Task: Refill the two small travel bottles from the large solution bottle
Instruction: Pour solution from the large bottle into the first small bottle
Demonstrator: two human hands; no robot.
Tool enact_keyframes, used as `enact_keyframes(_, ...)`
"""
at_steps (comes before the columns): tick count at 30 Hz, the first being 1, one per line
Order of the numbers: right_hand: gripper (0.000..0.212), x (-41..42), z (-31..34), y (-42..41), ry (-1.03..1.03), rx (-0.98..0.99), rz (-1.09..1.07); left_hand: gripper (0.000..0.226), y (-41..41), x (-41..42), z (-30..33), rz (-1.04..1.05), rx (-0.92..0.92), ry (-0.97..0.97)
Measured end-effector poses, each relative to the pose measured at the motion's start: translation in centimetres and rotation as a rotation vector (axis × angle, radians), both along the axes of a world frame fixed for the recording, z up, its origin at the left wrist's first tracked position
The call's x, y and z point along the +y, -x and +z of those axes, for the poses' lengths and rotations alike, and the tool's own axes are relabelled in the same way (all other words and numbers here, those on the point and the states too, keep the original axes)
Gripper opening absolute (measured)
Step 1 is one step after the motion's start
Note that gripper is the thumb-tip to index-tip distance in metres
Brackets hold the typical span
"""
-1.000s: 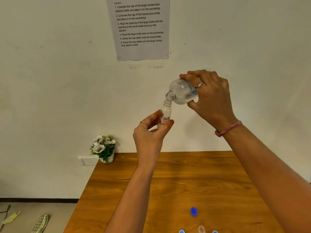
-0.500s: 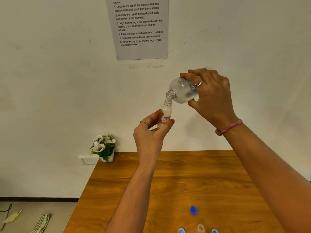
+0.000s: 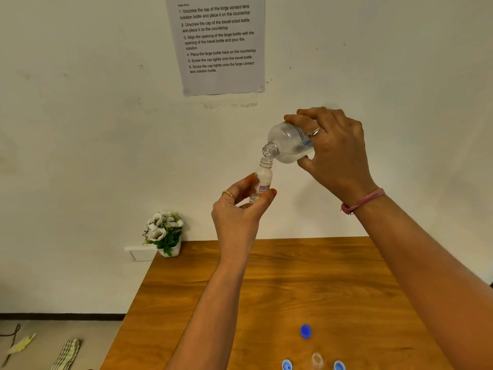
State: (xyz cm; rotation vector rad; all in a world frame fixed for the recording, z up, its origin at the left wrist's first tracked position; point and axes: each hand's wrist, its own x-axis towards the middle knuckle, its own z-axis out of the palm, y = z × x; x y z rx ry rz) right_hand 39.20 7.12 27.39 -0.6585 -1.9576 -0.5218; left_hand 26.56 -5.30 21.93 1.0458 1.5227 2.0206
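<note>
Left grip pinches travel bottle; right grip wraps large bottle, tipped, mouth just above it. Pour underway. Second bottle uncapped on worktop, apparently unfilled; caps off.

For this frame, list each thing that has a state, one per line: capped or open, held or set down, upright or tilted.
large solution bottle: uncapped, tilted mouth-down over the small bottle, held by right hand.
travel bottle: uncapped, roughly upright, pinched by left hand.
second travel bottle: uncapped, standing on the table.
dark blue cap: off, lying on the table.
two light blue caps: off, at the table's near edge.
</note>
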Motion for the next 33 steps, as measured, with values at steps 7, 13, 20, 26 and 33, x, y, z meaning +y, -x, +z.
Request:
enact_keyframes(7, 0.062, -0.10, -0.09, -0.21, -0.003, -0.003, -0.005, 0.037, -0.17, -0.08, 0.00, -0.003, -0.007, 0.002)
enact_keyframes(13, 0.062, -0.29, 0.01, -0.32, 0.011, -0.008, -0.007, 0.039, -0.22, 0.00, -0.05, 0.000, -0.011, 0.007)
enact_keyframes(20, 0.063, -0.20, -0.04, -0.35, 0.004, -0.006, 0.001, 0.039, -0.23, 0.08, -0.02, 0.005, 0.003, 0.017)
enact_keyframes(26, 0.063, -0.06, -0.18, -0.33, 0.007, -0.006, -0.007, 0.041, -0.18, -0.01, -0.04, 0.006, 0.020, 0.017)
enact_keyframes(33, 0.063, -0.06, -0.16, -0.29, -0.002, 0.004, 0.011, 0.040, -0.16, 0.09, -0.03, 0.006, 0.006, 0.019)
